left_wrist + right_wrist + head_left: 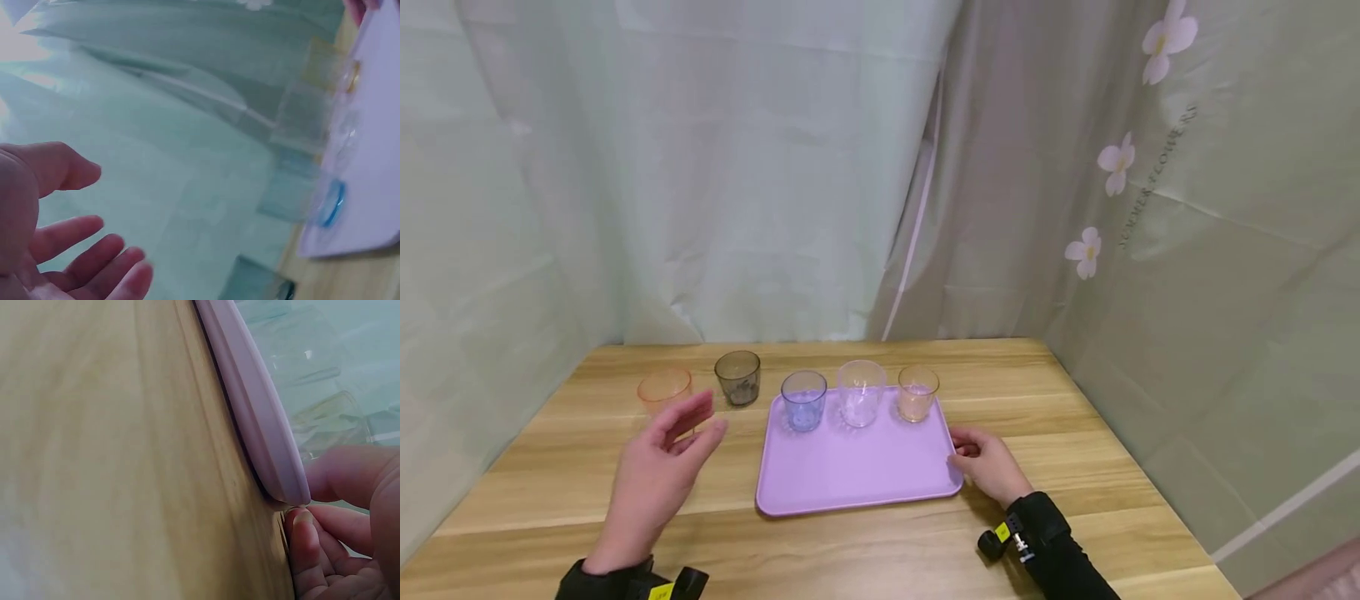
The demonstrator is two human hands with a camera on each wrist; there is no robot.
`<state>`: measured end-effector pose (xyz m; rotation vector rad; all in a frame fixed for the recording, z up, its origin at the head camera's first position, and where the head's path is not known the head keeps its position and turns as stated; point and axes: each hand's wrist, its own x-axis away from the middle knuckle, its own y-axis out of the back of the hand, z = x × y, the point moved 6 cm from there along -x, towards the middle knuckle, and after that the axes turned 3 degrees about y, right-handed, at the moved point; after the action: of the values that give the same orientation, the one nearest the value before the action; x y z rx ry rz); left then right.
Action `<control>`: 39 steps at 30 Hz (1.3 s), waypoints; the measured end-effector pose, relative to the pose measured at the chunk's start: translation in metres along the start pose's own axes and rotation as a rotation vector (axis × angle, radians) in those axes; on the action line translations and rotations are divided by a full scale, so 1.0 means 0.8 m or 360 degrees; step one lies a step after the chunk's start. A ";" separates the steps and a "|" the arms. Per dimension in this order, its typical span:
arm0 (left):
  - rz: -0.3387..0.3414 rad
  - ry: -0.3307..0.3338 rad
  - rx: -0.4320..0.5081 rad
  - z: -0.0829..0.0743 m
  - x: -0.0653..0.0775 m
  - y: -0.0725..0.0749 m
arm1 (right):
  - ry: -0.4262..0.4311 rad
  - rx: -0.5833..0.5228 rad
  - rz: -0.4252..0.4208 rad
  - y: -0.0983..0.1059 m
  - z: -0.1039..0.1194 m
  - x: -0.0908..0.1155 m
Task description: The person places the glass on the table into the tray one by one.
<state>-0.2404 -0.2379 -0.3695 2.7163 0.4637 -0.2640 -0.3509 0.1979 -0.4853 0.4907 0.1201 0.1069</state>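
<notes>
A purple tray (861, 467) lies on the wooden table, with a blue glass (805, 410), a clear glass (859, 408) and a pale amber glass (916, 404) standing along its far edge. My right hand (988, 465) grips the tray's right rim; in the right wrist view the thumb (350, 472) is over the rim and the fingers (306, 540) are tucked at its outer side. My left hand (658, 471) is raised with spread, bent fingers and nothing in it. It partly hides an orange glass (664, 385). A dark grey glass (739, 385) stands just beyond its fingertips.
The wooden table (715, 533) is enclosed by hanging curtains (760, 183) at the back and sides. White flowers (1084, 252) are printed on the right curtain.
</notes>
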 end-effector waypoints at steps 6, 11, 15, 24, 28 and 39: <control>-0.0112 0.0077 -0.0032 0.018 -0.011 0.053 | 0.0037 0.0011 0.0013 -0.003 0.000 0.000; -0.0100 0.0187 -0.0082 0.046 -0.017 0.080 | 0.0056 0.0029 0.0035 -0.007 -0.001 -0.003; -0.0047 0.0226 -0.0125 0.070 -0.019 0.089 | 0.0054 0.0020 0.0060 -0.010 0.001 -0.003; 0.0078 0.0301 -0.0189 0.106 -0.025 0.085 | 0.0017 0.0021 0.0067 -0.008 0.002 -0.002; 0.0113 0.0322 -0.0164 0.120 -0.028 0.079 | 0.0006 0.0056 0.0065 -0.006 -0.003 -0.004; 0.0321 0.0316 -0.0134 0.149 -0.031 0.049 | -0.0010 0.0060 0.0055 0.000 -0.005 -0.001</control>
<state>-0.2639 -0.3257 -0.4597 2.6914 0.2442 0.0781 -0.3523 0.1994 -0.4893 0.5306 0.1080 0.1369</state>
